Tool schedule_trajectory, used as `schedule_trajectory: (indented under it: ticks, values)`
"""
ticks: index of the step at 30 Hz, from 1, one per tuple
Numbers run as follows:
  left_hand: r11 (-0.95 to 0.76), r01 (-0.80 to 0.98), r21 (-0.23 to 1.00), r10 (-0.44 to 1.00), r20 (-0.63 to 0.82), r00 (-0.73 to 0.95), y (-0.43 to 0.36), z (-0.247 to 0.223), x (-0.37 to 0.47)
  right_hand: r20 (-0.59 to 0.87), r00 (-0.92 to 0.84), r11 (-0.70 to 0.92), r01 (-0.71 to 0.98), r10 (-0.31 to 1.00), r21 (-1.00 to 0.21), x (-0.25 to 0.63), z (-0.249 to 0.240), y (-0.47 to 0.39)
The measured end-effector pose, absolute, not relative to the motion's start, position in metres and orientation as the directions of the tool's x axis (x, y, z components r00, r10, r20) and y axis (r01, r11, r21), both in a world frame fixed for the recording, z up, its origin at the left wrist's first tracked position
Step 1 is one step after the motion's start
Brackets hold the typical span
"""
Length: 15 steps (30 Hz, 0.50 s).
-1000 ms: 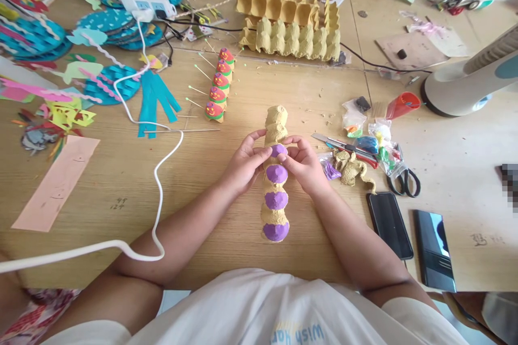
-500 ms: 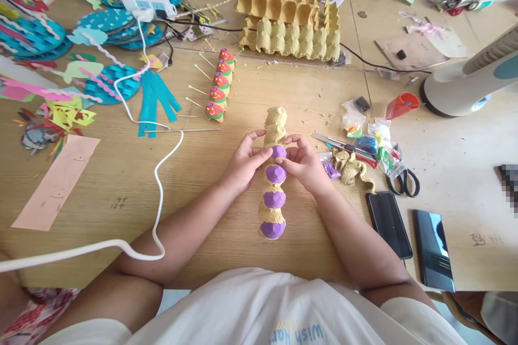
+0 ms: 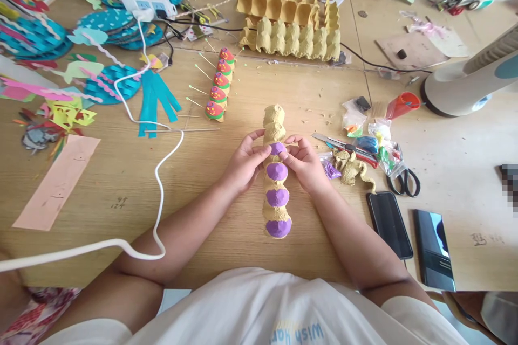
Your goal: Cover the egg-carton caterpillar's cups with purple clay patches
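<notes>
Between my two hands is an egg carton strip point(image 3: 277, 210), a row of bumps running away from me. Purple clay point(image 3: 277, 172) covers part of the nearer bumps, while the two farthest are bare tan pulp. My left hand point(image 3: 247, 161) grips the strip's left edge, its thumb on the purple bump between my hands. From the right, my right hand point(image 3: 304, 164) holds the same bump, thumb pressed against the clay and fingers behind. Farther off to the left lies a finished-looking carton caterpillar point(image 3: 220, 86) with red and green bumps and pins sticking out.
Egg cartons point(image 3: 297, 38) stand at the back. To the right lie a utility knife point(image 3: 343, 145), clay bags point(image 3: 367, 144), torn carton scraps point(image 3: 351, 168), scissors point(image 3: 404, 180) and two phones point(image 3: 389, 225). A white cable point(image 3: 159, 194) crosses the left side, near blue paper strips point(image 3: 156, 97).
The strip has turned slightly, its near end swinging right and its far end left. My right thumb has shifted a little to the right and up on the clay.
</notes>
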<state>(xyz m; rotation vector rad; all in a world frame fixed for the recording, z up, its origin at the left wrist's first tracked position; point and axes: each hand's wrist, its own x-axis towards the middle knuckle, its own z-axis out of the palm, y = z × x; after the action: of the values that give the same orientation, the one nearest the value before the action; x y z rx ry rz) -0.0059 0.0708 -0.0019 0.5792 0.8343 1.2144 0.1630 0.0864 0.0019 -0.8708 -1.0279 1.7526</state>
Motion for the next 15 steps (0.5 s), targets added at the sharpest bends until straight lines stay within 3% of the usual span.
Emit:
schedule_trajectory:
  ticks: [6,15]
  values:
    - [0.272,-0.570,0.775,0.961,-0.246,0.124,0.0704,-0.0004,-0.0060,-0.058,-0.340,-0.165,-0.294,0.938,-0.942,0.1640,0.0030,0.0862]
    - [0.243,-0.535,0.809,0.970,-0.213,0.120,0.0711,-0.0044,-0.0058,-0.084,-0.260,-0.164,-0.307,0.962,-0.938,0.1608,-0.0010,0.0869]
